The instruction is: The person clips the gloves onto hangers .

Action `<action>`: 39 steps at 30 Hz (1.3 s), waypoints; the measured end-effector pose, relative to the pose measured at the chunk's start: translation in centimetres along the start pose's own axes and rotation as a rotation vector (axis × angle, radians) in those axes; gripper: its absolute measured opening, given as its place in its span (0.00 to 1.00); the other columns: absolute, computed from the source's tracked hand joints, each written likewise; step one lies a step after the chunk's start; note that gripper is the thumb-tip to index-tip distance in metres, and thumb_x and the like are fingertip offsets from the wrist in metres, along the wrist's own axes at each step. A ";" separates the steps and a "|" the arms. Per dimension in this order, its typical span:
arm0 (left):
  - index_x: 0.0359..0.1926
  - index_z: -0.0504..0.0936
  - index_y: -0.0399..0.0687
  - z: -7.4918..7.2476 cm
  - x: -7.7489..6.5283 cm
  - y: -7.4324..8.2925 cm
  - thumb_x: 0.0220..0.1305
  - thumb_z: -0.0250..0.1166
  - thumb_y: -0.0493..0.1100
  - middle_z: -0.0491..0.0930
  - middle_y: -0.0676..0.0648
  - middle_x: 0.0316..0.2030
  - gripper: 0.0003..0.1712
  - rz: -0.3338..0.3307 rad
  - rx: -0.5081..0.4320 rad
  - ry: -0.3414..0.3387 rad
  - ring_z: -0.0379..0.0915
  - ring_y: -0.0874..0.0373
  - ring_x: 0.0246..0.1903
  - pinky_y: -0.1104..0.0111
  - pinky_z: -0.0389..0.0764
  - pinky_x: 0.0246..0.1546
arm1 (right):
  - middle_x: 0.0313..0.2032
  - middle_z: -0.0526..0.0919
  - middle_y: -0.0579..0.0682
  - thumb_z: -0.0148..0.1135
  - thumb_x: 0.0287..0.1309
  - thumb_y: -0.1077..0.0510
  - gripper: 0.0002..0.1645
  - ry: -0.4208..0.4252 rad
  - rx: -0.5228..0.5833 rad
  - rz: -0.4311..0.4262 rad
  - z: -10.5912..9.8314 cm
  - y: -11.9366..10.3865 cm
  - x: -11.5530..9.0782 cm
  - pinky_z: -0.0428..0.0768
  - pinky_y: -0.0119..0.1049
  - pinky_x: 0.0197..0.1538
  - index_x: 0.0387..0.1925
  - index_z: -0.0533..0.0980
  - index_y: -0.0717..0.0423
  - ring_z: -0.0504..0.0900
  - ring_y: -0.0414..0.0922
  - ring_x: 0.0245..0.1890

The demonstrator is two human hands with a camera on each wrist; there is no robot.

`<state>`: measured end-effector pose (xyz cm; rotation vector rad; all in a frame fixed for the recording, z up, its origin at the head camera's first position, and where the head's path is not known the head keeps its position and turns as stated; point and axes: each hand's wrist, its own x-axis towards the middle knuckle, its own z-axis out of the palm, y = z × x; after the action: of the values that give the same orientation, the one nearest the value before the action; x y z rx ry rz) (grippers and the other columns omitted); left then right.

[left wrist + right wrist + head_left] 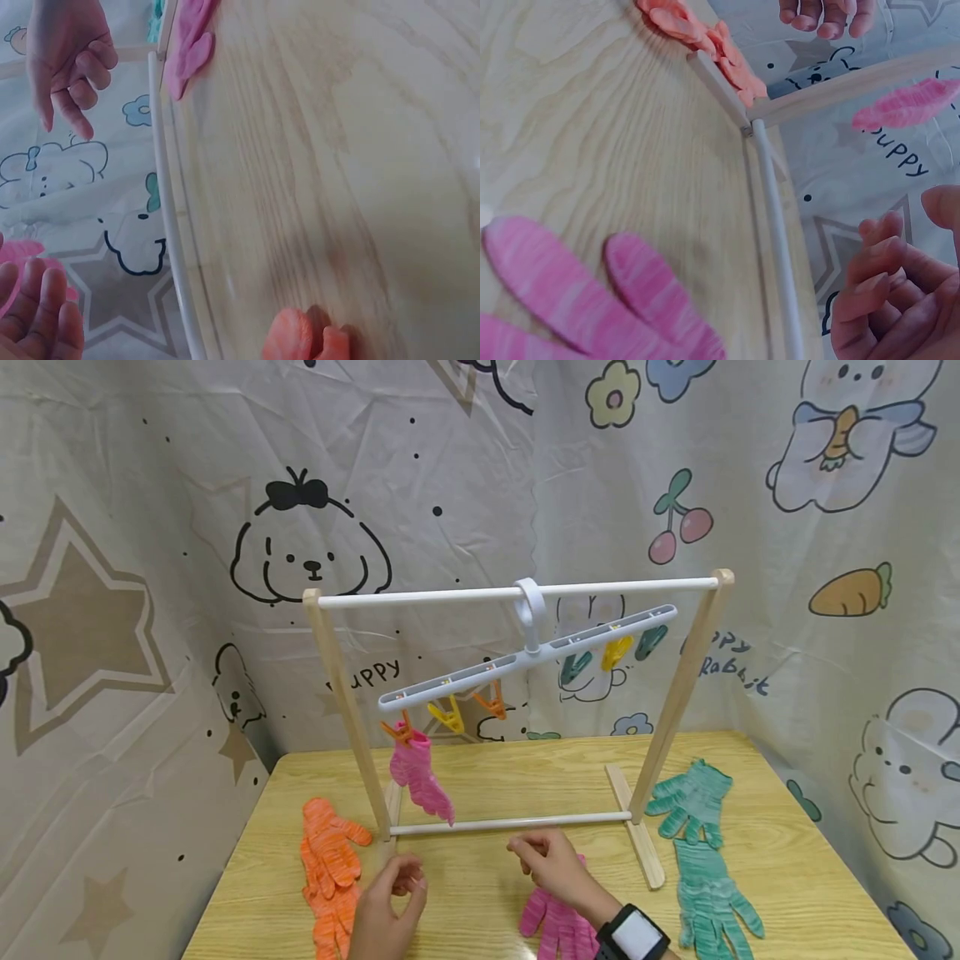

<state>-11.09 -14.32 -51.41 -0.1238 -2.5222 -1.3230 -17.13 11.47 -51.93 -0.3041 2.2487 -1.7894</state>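
A pink glove (420, 772) hangs from an orange clip (397, 728) at the lower left end of the white hanger (480, 675). My left hand (392, 906) is in the air below and left of that glove, its fingers loosely bent around nothing. Farther right, my right hand (555, 860) is raised over a second pink glove (558, 922) lying on the table and partly covers it. Its fingers (870, 292) are bent with no object between them in the right wrist view. The hanger tilts, its right end higher.
The hanger hooks over the top bar of a wooden stand (678, 693). Other clips, yellow (448, 714), orange and green, dangle from it. Orange gloves (330, 852) lie left on the table (247, 893); green gloves (708, 885) lie right. A printed curtain (450, 468) stands behind.
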 end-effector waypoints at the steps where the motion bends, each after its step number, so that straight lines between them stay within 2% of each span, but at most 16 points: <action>1: 0.47 0.82 0.47 0.1 0.0 0.0 0.68 0.65 0.37 0.81 0.56 0.32 0.08 -0.014 -0.004 -0.010 0.73 0.74 0.31 0.72 0.79 0.34 | 0.20 0.73 0.44 0.56 0.73 0.54 0.22 0.007 -0.005 0.000 -0.1 0.2 -0.1 0.63 0.24 0.20 0.50 0.80 0.73 0.61 0.32 0.14; 9: 0.45 0.81 0.46 0.7 -0.3 -0.2 0.67 0.65 0.37 0.80 0.56 0.31 0.07 -0.032 -0.033 -0.088 0.72 0.74 0.30 0.71 0.79 0.34 | 0.19 0.73 0.44 0.55 0.74 0.54 0.22 0.040 -0.011 0.009 -0.5 1.6 -1.1 0.59 0.23 0.19 0.49 0.80 0.73 0.58 0.31 0.13; 15: 0.46 0.80 0.45 1.0 -0.4 -0.4 0.69 0.63 0.41 0.80 0.55 0.33 0.07 -0.049 -0.020 -0.203 0.73 0.74 0.30 0.73 0.77 0.33 | 0.19 0.72 0.44 0.55 0.73 0.55 0.23 0.087 -0.012 0.023 -1.0 2.2 -1.8 0.59 0.22 0.19 0.48 0.80 0.75 0.59 0.30 0.13; 21: 0.46 0.80 0.42 1.4 -0.6 -0.7 0.69 0.63 0.40 0.81 0.52 0.36 0.08 -0.039 -0.032 -0.289 0.74 0.73 0.31 0.75 0.75 0.32 | 0.20 0.73 0.45 0.56 0.72 0.57 0.21 0.152 -0.016 0.036 -1.8 2.6 -2.4 0.60 0.23 0.21 0.46 0.80 0.75 0.63 0.29 0.16; 28: 0.47 0.79 0.41 1.9 -0.7 -1.1 0.69 0.64 0.43 0.81 0.50 0.38 0.11 -0.029 -0.047 -0.393 0.74 0.71 0.31 0.74 0.73 0.31 | 0.19 0.72 0.44 0.58 0.69 0.58 0.21 0.210 -0.032 0.076 -2.6 3.4 -3.1 0.63 0.24 0.20 0.49 0.80 0.76 0.64 0.30 0.16; 31: 0.48 0.79 0.42 2.1 -0.7 -1.1 0.70 0.63 0.44 0.81 0.51 0.38 0.12 -0.025 -0.043 -0.436 0.73 0.71 0.31 0.73 0.74 0.31 | 0.18 0.72 0.43 0.62 0.66 0.59 0.18 0.273 -0.088 0.090 -3.0 3.9 -3.3 0.64 0.25 0.21 0.45 0.82 0.73 0.65 0.31 0.15; 36: 0.47 0.79 0.43 2.4 -0.9 -1.2 0.71 0.62 0.46 0.81 0.52 0.39 0.12 -0.038 -0.021 -0.487 0.72 0.72 0.31 0.72 0.75 0.31 | 0.16 0.69 0.42 0.68 0.60 0.60 0.08 0.385 -0.179 0.120 -3.4 4.5 -3.4 0.64 0.26 0.21 0.30 0.82 0.62 0.65 0.32 0.15; 39: 0.47 0.80 0.43 2.6 -1.1 -1.3 0.71 0.62 0.47 0.81 0.52 0.39 0.12 -0.054 -0.022 -0.495 0.71 0.72 0.31 0.71 0.76 0.31 | 0.16 0.68 0.42 0.69 0.59 0.58 0.12 0.389 -0.231 0.137 -3.6 4.8 -3.6 0.64 0.26 0.21 0.25 0.77 0.59 0.64 0.34 0.15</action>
<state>-10.84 -12.87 -54.11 -0.4401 -2.9288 -1.4901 -14.93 17.04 -55.59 0.1724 2.6716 -1.6327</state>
